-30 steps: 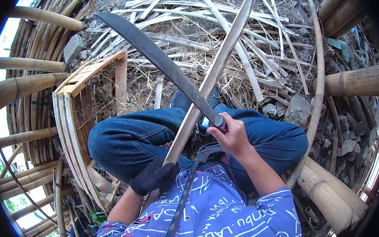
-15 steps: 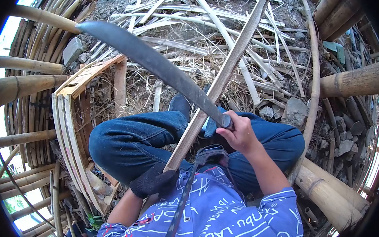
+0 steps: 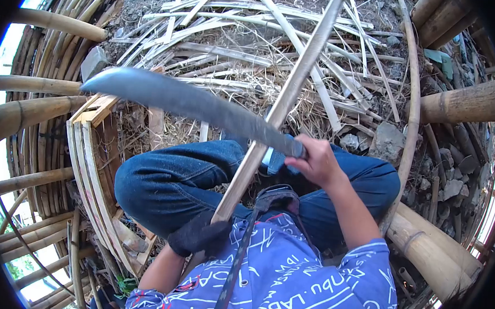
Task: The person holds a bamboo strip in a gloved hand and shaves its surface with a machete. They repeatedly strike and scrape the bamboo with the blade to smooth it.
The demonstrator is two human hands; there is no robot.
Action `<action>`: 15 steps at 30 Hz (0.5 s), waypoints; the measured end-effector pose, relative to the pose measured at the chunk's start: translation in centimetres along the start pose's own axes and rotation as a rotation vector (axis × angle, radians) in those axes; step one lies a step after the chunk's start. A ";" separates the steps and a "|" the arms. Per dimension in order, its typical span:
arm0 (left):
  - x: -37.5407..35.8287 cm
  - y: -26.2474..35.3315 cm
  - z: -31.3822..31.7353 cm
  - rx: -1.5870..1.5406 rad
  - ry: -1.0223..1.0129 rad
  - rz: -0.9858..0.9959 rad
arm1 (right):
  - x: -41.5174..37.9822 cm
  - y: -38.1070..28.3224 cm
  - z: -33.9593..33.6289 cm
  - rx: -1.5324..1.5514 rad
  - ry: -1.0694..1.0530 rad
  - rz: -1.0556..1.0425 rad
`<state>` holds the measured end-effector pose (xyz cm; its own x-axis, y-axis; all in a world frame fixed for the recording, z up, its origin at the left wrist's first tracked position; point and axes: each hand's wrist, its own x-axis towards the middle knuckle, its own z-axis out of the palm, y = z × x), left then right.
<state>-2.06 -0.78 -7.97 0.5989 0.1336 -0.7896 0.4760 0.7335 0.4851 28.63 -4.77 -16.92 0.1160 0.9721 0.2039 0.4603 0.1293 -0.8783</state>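
Observation:
A long wooden strip (image 3: 297,78) runs diagonally from my lap up past the top of the head view. My left hand (image 3: 198,235), in a dark glove, is closed round its lower end against my shirt. Bare, my right hand (image 3: 318,163) grips the handle of a machete (image 3: 183,98). The broad, curved blade points left and crosses the strip near its middle, slightly blurred. Whether the edge touches the wood cannot be made out.
Split bamboo strips (image 3: 225,54) lie scattered on the ground ahead. A slatted wooden frame (image 3: 90,181) stands by my left knee. Thick bamboo poles (image 3: 466,103) and broken stones (image 3: 387,145) are on the right, with a bamboo wall (image 3: 34,119) on the left.
The machete blade has swung down, its tip dropping lower and farther left. My right hand has shifted slightly. The strip's upper end has moved a little left, and my left hand still holds its lower end.

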 end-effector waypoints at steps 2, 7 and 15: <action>0.1 0.1 0.1 -0.070 -0.010 -0.037 | 0.1 -0.3 0.5 -0.025 -0.069 0.173; 0.3 -0.9 -0.7 -0.063 -0.040 -0.022 | -0.2 0.0 -0.4 -0.012 -0.020 -0.037; 0.3 -0.4 -0.7 -0.261 -0.045 -0.087 | -1.4 -2.1 1.7 0.087 -0.057 0.076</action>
<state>-2.53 -0.57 -8.63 0.5935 0.0373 -0.8039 0.3484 0.8886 0.2984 26.00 -6.03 -16.12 0.0957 0.9890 0.1127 0.3737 0.0692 -0.9249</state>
